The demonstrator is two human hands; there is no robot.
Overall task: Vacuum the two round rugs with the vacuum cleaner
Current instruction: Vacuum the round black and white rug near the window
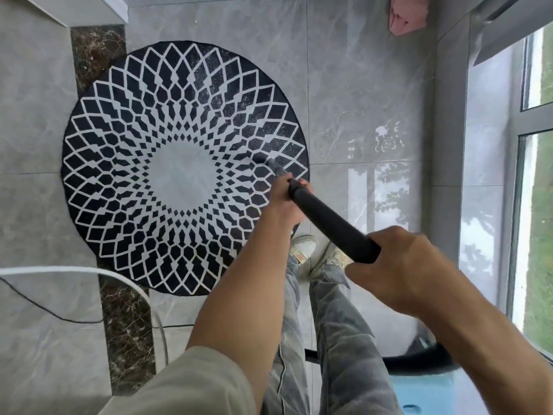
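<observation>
Tiled room, looking straight down. Grey marble-look tile floor (359, 85) crossed by a dark brown veined stone strip (125, 324) running 12 to 6 o'clock on the left.

One round black rug with a white diamond lattice and pale centre (167, 163) lies flat, filling the view's 9 to 12 o'clock quarter. Its left edge overlaps the stone strip.

Vacuum cleaner: the long black tube wand (332, 224) slants from 4 o'clock up toward the middle. It ends in a grey tapered nozzle (273, 166). The nozzle tip sits on the rug at about the rug's own 3 o'clock, inside its outer rings.

Left hand (287, 202): fingers wrapped round the wand's lower end, just behind the nozzle. Right hand (410, 268): seen from the back, closed round the wand's upper end.

Black ribbed hose (419, 359) curves along the floor at 5 o'clock. It lies just above a light-blue object (425, 393) cut off by the bottom edge; its nature is unclear.

Pale worn shoes (303, 247) stand at the rug's 5 o'clock rim. White cord (89, 272) and thin black cable (45, 310) trail in from 8 o'clock. Pink cloth (407, 16) at 1 o'clock. Window frame (514, 205) down the 3 o'clock side.
</observation>
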